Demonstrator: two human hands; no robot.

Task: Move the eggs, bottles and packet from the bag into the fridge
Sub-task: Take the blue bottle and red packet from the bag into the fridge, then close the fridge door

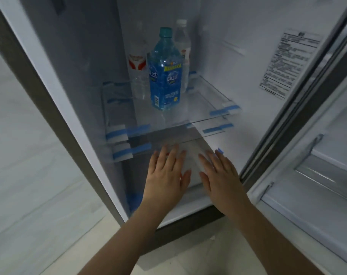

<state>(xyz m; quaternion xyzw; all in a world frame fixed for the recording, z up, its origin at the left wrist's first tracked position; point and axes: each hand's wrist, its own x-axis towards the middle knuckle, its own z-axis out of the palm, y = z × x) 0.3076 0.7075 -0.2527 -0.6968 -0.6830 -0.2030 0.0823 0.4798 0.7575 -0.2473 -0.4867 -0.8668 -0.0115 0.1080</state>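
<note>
The fridge stands open in front of me. On its upper glass shelf (pixel 212 92) a blue-labelled bottle (pixel 165 76) stands upright at the front. Two clear bottles stand behind it, one with a red and white label (pixel 137 66) to the left, one with a white cap (pixel 183 46) to the right. My left hand (pixel 167 179) and my right hand (pixel 220 175) lie flat, fingers spread, against the translucent drawer front (pixel 192 153) at the bottom. Neither hand holds anything. Eggs, packet and bag are out of view.
Blue tape strips (pixel 127 132) mark the shelf ends on both sides. The open fridge door (pixel 317 155) with its white bins stands at the right. A printed sticker (pixel 287 62) is on the right inner wall. Pale floor tiles lie below and to the left.
</note>
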